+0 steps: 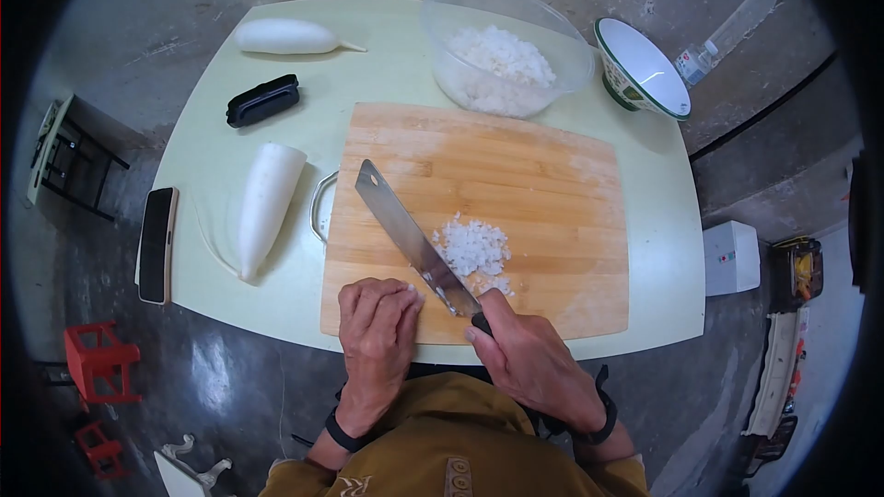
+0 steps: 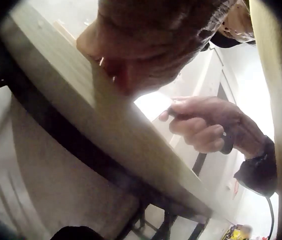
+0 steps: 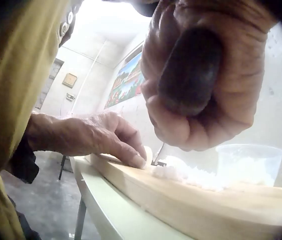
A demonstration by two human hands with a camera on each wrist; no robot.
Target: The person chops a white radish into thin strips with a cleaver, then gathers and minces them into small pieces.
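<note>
My right hand point(image 1: 534, 359) grips the dark handle point(image 3: 191, 72) of a kitchen knife point(image 1: 405, 230). Its broad blade slants up and left over the wooden cutting board point(image 1: 552, 184), next to a small heap of chopped white radish point(image 1: 474, 248). At the board's front edge, left of the blade, my left hand point(image 1: 376, 331) has its fingers bent and thumb low. It holds a small pale piece of radish point(image 3: 148, 152), mostly hidden by the fingers. In the left wrist view the left hand point(image 2: 151, 45) covers most of the board, with the right hand point(image 2: 206, 122) beyond.
A clear plastic bowl point(image 1: 575, 64) of chopped radish stands behind the board, beside a tilted white-and-green bowl point(image 1: 645, 69). On the left lie a cut radish point(image 1: 267, 207), a whole radish point(image 1: 287, 36), a black case-like object point(image 1: 262, 101) and a phone point(image 1: 157, 244).
</note>
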